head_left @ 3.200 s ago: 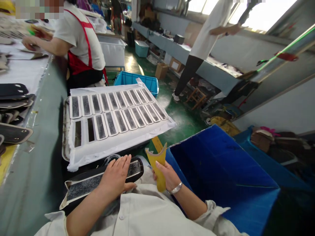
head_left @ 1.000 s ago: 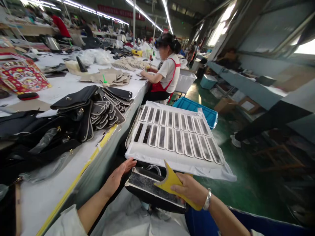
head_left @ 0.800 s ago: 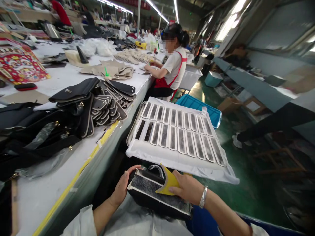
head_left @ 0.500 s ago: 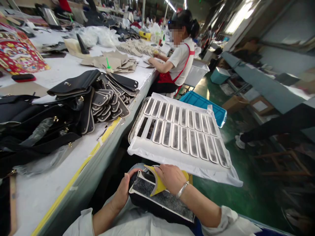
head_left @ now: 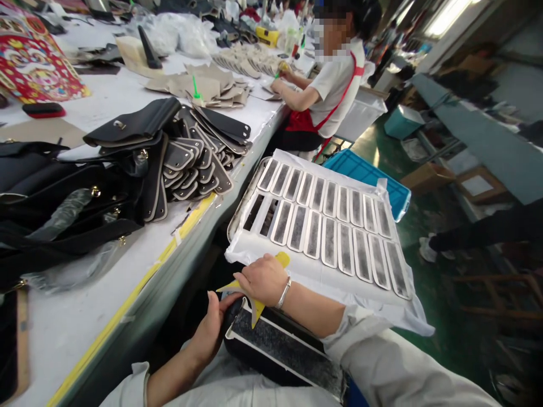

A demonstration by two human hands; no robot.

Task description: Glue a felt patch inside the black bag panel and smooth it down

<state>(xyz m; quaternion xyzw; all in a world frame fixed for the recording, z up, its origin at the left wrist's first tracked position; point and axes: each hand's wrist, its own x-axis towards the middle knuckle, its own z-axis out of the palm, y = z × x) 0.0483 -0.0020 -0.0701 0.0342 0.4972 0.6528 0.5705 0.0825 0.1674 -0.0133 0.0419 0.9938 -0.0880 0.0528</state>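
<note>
On my lap lies a black bag piece (head_left: 282, 342), its long grey speckled panel framed by white edges and facing up. My left hand (head_left: 208, 330) grips its left end, thumb raised, with some fingers hidden behind it. My right hand (head_left: 263, 281) is closed round a yellow hand tool (head_left: 257, 310) that has a concave, two-pointed end. One point reaches toward my left thumb; the other is over the left end of the panel. A short yellow end of the tool sticks out beyond my right hand.
Ahead, a white-covered tray (head_left: 254, 252) bears rows of white-edged grey strips (head_left: 329, 242). On the table (head_left: 106, 294) at left are black bags (head_left: 72, 209) and stacked black flaps (head_left: 182, 164). A co-worker (head_left: 339, 96) sits beyond, near a blue crate (head_left: 369, 175).
My right hand and the yellow tool have moved left and up along the panel, toward its left end. More of the panel shows now. The view has shifted slightly.
</note>
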